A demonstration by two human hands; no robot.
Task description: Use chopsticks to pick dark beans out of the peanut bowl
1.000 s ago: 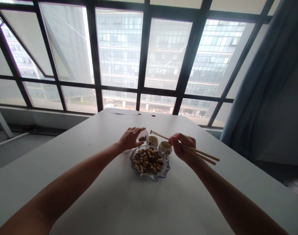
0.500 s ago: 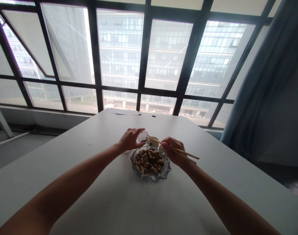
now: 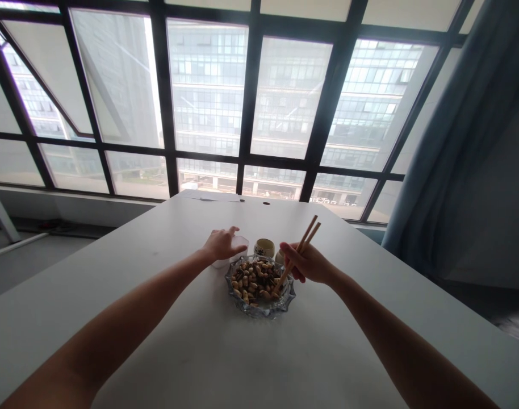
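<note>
A scalloped glass bowl point(image 3: 285, 302) of peanuts point(image 3: 253, 278) sits mid-table. My right hand point(image 3: 307, 263) is closed on a pair of wooden chopsticks point(image 3: 304, 240); their tips dip into the nuts at the bowl's right side and their upper ends slant up to the right. My left hand point(image 3: 220, 244) grips a small white cup point(image 3: 239, 244) just behind the bowl's left edge. A beige cup with a dark character point(image 3: 264, 248) stands behind the bowl. Another cup is mostly hidden behind my right hand.
The white table point(image 3: 157, 318) reaches to a wall of large black-framed windows point(image 3: 251, 102). A grey-blue curtain point(image 3: 464, 147) hangs at the right. A dark round spot point(image 3: 266, 203) and a thin flat object point(image 3: 212, 197) lie near the table's far edge.
My right hand has swung the chopsticks from pointing left over the cups to tips down in the peanuts. The left hand has set the white cup lower and nearer upright.
</note>
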